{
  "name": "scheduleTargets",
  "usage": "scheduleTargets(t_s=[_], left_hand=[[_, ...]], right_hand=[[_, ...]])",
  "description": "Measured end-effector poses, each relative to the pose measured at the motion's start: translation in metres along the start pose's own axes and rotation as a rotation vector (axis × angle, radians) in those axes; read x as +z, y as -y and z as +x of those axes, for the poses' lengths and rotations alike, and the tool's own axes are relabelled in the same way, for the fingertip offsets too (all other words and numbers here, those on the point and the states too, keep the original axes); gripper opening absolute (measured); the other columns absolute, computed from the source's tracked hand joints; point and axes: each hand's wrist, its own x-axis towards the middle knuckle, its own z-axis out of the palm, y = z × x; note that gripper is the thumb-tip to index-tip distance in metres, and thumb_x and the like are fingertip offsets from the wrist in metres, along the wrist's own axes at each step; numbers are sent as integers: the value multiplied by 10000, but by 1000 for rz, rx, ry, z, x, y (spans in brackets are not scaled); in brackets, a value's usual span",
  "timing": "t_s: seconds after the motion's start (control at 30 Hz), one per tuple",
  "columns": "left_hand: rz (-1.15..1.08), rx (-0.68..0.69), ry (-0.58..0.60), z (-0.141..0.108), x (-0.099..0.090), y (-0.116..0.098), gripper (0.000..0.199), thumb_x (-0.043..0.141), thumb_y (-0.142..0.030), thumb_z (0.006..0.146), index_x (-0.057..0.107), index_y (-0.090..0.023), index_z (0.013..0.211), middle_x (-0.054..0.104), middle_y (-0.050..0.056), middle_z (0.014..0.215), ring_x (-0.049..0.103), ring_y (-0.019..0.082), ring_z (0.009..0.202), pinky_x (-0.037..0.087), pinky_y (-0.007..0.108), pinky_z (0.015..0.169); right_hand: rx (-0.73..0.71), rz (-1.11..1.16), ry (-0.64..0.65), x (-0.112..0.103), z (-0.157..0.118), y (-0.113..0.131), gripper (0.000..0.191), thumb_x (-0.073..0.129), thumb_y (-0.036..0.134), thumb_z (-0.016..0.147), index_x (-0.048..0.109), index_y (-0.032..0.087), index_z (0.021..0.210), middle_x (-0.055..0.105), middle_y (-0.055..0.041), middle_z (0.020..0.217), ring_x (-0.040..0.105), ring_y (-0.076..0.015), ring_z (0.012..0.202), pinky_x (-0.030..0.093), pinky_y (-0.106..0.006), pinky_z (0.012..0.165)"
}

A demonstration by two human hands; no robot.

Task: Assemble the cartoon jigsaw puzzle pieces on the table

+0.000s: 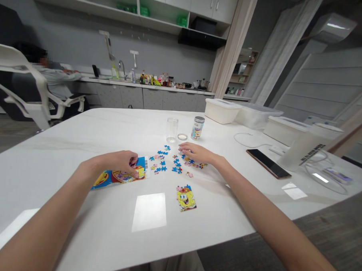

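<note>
My left hand [120, 163] lies over a colourful puzzle picture sheet [107, 179], its thumb on the printed face and its fingers curled near the far edge. My right hand [198, 152] reaches over loose jigsaw pieces [176, 162], palm down with fingers stretched out, covering some of them. More blue and pink pieces [160, 169] are scattered between the two hands. Closer to me sits a partly joined jigsaw section [186, 198] with a yellow cartoon face.
Behind the pieces stand a clear jar [172, 130], its lid [182, 136] and a printed jar [197, 128]. To the right are a phone [268, 163], a white cylindrical container [309, 147], cables and storage boxes [222, 111]. A person sits at the far left beside a chair [42, 85].
</note>
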Motion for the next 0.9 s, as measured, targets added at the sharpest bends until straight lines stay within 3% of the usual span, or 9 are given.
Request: scheduleTargets(t_s=[0.1,0.23,0.37,0.43,0.5,0.6,0.73,0.83,0.9], left_hand=[[32,17,-11,-1,-1,-2,433,659,-566,567,462,-216,726,554,-24,694,472,151,602,291,270,514],[14,15,2,-2,-1,-3,458,656,-599,567,464,-218,731,555,-27,686,473,153,606,284,270,519],[-14,-3,2,-1,0,0,489,659,-630,556,458,-221,730,556,-29,677,483,157,609,286,269,523],[-19,-5,5,-1,0,0,495,661,-635,550,460,-221,732,557,-29,681,486,157,608,288,268,522],[-14,2,9,-1,0,0,482,659,-621,554,467,-219,738,556,-27,687,483,155,608,290,267,520],[11,13,2,-2,-2,-2,450,657,-583,561,467,-215,738,552,-23,692,472,148,603,289,266,513],[21,7,-4,-4,-3,-7,461,656,-594,543,459,-214,714,547,-24,673,460,146,594,298,264,508],[22,6,-1,-4,-2,-6,475,654,-611,541,455,-215,709,543,-25,665,459,145,589,296,265,508],[25,7,-2,-3,-2,-6,478,654,-616,546,453,-215,712,546,-23,676,462,145,591,294,265,509]], right_hand=[[-5,45,131,1,-1,3,335,451,351,942,621,244,1210,500,-46,1415,445,-208,1315,336,-405,1102],[-6,62,168,-6,-4,1,295,484,310,924,657,246,1155,549,-39,1369,516,-207,1251,382,-390,1068],[-19,-3,87,-12,-6,-6,249,483,251,910,699,199,1022,671,-62,1183,611,-202,1099,446,-362,983],[-13,-45,-2,-8,-5,-8,263,457,240,920,680,184,1047,680,-75,1143,619,-201,1062,455,-367,960],[-19,-79,-62,0,-2,-6,299,431,249,935,634,169,1139,639,-98,1218,585,-210,1124,435,-383,987],[-81,-116,-32,18,7,2,358,416,297,949,571,154,1238,502,-126,1398,479,-225,1273,366,-401,1066],[-48,-115,-21,32,20,14,421,380,368,962,492,199,1331,386,-99,1493,345,-216,1380,297,-414,1122],[-21,-129,-50,23,19,15,418,377,336,959,489,190,1334,429,-95,1465,392,-219,1349,324,-406,1105],[30,-156,-112,10,13,10,382,373,226,938,554,164,1269,549,-103,1353,503,-223,1244,386,-387,1048]])
